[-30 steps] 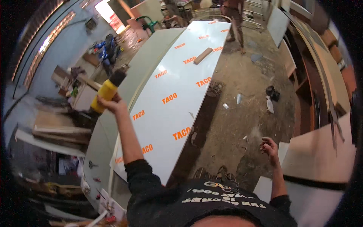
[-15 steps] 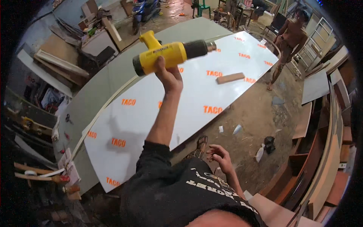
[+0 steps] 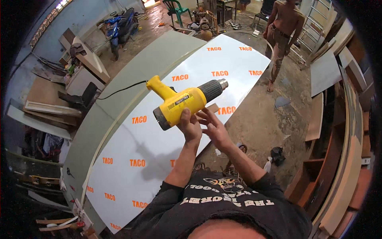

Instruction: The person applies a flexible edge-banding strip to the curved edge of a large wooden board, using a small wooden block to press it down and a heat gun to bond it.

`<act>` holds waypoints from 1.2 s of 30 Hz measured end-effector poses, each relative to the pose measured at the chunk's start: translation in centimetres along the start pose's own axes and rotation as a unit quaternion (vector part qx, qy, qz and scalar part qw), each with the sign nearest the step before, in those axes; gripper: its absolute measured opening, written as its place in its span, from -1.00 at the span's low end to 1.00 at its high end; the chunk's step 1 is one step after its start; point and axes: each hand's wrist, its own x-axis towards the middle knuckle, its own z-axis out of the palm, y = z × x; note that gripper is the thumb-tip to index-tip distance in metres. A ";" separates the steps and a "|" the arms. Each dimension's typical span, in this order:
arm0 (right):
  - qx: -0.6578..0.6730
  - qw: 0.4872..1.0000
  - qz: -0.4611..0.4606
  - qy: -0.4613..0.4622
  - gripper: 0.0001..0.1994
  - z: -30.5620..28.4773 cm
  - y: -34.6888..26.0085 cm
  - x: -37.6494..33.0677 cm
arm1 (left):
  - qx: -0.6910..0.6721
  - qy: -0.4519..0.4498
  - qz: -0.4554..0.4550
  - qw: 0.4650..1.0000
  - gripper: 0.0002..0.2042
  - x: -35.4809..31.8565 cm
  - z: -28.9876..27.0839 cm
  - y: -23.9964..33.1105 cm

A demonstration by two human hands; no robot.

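A blue wall point(image 3: 85, 19), patchy and worn, runs along the left — high on it, a slatted opening point(image 3: 51, 24) glows with daylight. The floor point(image 3: 254, 123) is grey-brown, stained and strewn with scraps, and takes a reddish shine toward the bright spot at the top edge. A green plastic chair point(image 3: 180, 10) stands at the far end, with a black chair point(image 3: 267, 8) farther right, near a pale ladder point(image 3: 317, 24). Boards point(image 3: 51, 93) crowd the left side; on the right, a pale panel point(image 3: 325, 73) leans above an open reddish-brown cabinet point(image 3: 315, 169).
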 end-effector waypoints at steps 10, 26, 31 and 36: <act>0.088 0.983 0.110 0.122 -0.43 -18.4 -7.9 7.7 | 0.104 0.054 -0.033 0.993 -0.46 -1.9 10.8 -17.6; 0.157 0.982 0.047 0.094 -0.40 -36.8 -9.7 17.6 | 0.022 -0.126 -0.314 0.941 -0.19 3.1 8.0 -29.1; 0.164 0.978 0.127 0.028 -0.38 -41.1 -10.8 19.8 | -0.134 -0.058 -0.276 0.950 -0.14 9.9 9.9 -31.1; 0.180 0.947 0.255 0.082 -0.37 -42.7 -8.0 21.4 | -0.091 0.131 -0.254 0.954 -0.52 14.7 9.6 -33.1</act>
